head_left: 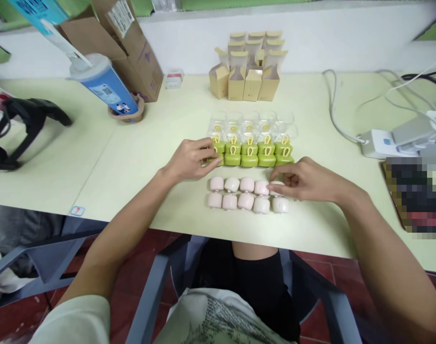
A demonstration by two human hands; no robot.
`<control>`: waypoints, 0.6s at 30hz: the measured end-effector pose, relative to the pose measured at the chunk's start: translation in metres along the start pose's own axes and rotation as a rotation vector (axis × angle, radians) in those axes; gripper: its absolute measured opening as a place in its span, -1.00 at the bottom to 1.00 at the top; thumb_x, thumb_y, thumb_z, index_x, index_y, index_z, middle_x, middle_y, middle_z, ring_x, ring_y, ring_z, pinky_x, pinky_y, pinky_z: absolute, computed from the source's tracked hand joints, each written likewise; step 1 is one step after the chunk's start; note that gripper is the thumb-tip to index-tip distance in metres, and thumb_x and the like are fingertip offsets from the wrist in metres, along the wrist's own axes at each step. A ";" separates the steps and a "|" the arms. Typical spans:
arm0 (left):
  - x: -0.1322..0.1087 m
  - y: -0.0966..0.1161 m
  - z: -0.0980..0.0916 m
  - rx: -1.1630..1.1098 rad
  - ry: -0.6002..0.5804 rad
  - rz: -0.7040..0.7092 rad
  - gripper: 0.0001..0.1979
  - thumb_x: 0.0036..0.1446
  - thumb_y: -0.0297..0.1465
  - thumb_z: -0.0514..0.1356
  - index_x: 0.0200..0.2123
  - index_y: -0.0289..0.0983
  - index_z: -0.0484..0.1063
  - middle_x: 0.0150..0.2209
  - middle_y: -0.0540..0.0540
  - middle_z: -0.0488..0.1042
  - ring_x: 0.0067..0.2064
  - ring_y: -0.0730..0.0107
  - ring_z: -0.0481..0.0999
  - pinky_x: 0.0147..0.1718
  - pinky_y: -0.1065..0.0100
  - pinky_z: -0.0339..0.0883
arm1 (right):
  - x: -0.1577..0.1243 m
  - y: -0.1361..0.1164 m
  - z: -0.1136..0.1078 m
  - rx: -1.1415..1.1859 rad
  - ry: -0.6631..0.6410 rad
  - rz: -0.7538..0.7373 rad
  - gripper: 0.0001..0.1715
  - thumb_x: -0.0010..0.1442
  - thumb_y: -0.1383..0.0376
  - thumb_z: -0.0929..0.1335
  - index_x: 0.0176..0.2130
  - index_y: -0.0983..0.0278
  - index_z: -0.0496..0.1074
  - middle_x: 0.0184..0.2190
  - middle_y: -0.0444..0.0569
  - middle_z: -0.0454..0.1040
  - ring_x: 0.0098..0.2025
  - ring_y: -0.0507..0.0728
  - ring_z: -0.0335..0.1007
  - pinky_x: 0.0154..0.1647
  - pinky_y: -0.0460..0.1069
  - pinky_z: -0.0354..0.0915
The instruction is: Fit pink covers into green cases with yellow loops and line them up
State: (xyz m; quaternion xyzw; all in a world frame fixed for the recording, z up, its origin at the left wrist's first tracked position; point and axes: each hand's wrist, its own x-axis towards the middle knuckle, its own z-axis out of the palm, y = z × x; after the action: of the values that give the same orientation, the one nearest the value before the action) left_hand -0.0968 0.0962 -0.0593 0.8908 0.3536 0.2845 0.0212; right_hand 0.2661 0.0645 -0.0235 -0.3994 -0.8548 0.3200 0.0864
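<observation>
Near the middle of the table, bright green caps (249, 161) with yellow loops stand in two rows. My left hand (194, 158) is at their left end, thumb and fingers closed around the front leftmost green cap, which they partly cover. Closer to me, small pale pink and white rounded pieces (246, 184) form two more rows. Over the right end of these rows is my right hand (299, 180). Its thumb and index finger are apart, and they partly hide a pale piece (276, 189) below them. Clear plastic cups (252, 125) sit behind the caps, some with yellow bits inside.
Open small cardboard boxes (253, 83) stand in rows by the wall. To the left are a large brown carton (139, 62), a blue container (108, 88) and a black stand (22, 122). A power strip (386, 143) with cables and a dark flat object (415, 196) lie right.
</observation>
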 end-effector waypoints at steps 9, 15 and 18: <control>0.005 -0.005 -0.007 -0.120 0.177 -0.137 -0.61 0.43 -0.07 0.25 -0.30 -0.21 0.69 -0.31 -0.14 0.62 -0.47 0.44 0.44 -0.45 0.31 0.36 | -0.005 0.007 -0.010 0.295 0.146 -0.020 -0.62 0.39 -0.03 0.46 -0.11 0.20 0.69 -0.50 -0.14 0.60 -0.58 0.09 0.46 -0.49 0.02 0.36; 0.005 -0.006 -0.009 -0.233 0.041 -0.106 -0.61 0.37 -0.04 0.34 -0.35 -0.20 0.70 -0.27 -0.11 0.63 -0.46 0.49 0.43 -0.44 0.35 0.34 | 0.009 0.004 0.011 0.659 0.670 -0.026 -0.38 0.37 -0.20 0.33 0.14 0.13 0.56 -0.28 0.05 0.56 -0.36 0.31 0.53 -0.31 0.27 0.50; 0.006 -0.007 -0.006 -0.235 0.137 -0.127 -0.59 0.38 -0.03 0.34 -0.37 -0.21 0.69 -0.28 -0.11 0.63 -0.50 0.52 0.37 -0.48 0.35 0.28 | 0.016 0.000 0.018 0.616 0.731 -0.003 -0.31 0.42 -0.14 0.17 0.28 0.13 0.44 -0.19 0.12 0.54 -0.27 0.36 0.57 -0.26 0.30 0.51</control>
State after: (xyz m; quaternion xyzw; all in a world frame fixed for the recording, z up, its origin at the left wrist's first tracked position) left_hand -0.1012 0.1040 -0.0528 0.8365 0.3741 0.3823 0.1191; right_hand 0.2479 0.0679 -0.0388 -0.4403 -0.6344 0.3966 0.4963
